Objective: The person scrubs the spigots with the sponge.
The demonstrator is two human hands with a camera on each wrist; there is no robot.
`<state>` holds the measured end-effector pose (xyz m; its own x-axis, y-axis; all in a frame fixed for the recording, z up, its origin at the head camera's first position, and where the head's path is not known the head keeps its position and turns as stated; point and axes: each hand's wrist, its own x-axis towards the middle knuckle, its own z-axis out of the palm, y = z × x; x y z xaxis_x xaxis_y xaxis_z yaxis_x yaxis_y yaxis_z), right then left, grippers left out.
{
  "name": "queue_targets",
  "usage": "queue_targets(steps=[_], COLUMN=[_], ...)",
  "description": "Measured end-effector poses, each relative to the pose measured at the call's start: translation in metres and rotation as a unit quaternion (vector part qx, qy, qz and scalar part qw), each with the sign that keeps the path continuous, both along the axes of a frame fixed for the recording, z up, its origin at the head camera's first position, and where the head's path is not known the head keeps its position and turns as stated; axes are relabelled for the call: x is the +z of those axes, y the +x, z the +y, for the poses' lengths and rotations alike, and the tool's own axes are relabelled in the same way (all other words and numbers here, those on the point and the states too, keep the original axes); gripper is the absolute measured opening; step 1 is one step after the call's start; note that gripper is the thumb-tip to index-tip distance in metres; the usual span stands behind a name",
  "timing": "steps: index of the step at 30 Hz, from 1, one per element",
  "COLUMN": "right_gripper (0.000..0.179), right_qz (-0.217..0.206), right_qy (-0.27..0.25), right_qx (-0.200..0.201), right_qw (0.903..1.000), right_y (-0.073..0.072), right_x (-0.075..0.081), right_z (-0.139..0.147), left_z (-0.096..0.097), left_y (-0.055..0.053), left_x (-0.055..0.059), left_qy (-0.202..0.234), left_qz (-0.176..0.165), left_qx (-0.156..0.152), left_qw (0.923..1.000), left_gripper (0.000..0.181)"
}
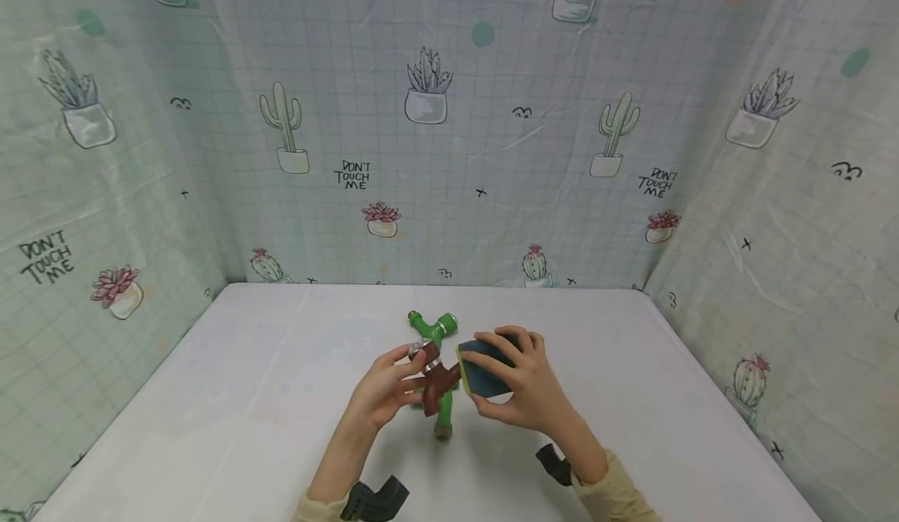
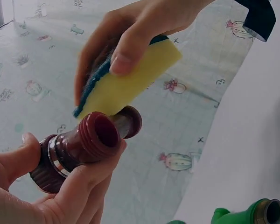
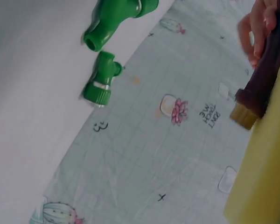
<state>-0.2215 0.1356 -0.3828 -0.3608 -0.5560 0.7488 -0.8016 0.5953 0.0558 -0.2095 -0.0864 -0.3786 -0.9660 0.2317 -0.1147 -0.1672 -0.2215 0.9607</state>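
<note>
Reddish-brown in colour, the tap point(image 2: 72, 148) is occupying the lower centre of the head view, its open end showing in the left wrist view. The left hand point(image 1: 382, 388) is gripping it, thumb and fingers curling around the body near the ribbed knob. At right of centre, the right hand point(image 1: 527, 381) is holding the yellow-and-blue sponge point(image 2: 135, 84), fingers spreading over the blue layer and thumb bracing the opposite side. The sponge's yellow layer is touching the tap's branch. Two green taps point(image 3: 102, 77) are lying on the white table point(image 1: 211, 397), at upper left in the right wrist view.
</note>
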Motion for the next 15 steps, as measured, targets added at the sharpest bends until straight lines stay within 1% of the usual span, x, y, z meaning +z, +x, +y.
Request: queue_targets(steps=[3, 7, 10, 13, 15], right_gripper=[0.049, 0.056, 0.055, 0.05, 0.046], right_qz=[0.002, 0.007, 0.011, 0.011, 0.006], right_qy=[0.011, 0.01, 0.01, 0.016, 0.018], right_qx=[0.002, 0.006, 0.002, -0.01, -0.023], right_qw=[0.9999, 0.9999, 0.9999, 0.9998, 0.9995], right_y=[0.002, 0.005, 0.002, -0.003, -0.006], right_x=[0.0, -0.003, -0.005, -0.005, -0.005], right_z=[-0.008, -0.017, -0.016, -0.011, -0.008], left_z=[0.0, 0.002, 0.001, 0.0, -0.001], left_y=[-0.001, -0.003, -0.003, -0.002, -0.001], left_x=[-0.003, -0.005, -0.004, -0.003, -0.002], left_qy=[0.014, 0.032, 0.026, 0.006, -0.003], left_qz=[0.005, 0.001, -0.003, 0.001, 0.009], left_qx=[-0.005, -0.001, 0.001, -0.007, -0.017], left_qw=[0.9999, 0.9995, 0.9997, 1.0, 0.9998], left_gripper=[0.055, 0.054, 0.052, 0.053, 0.054])
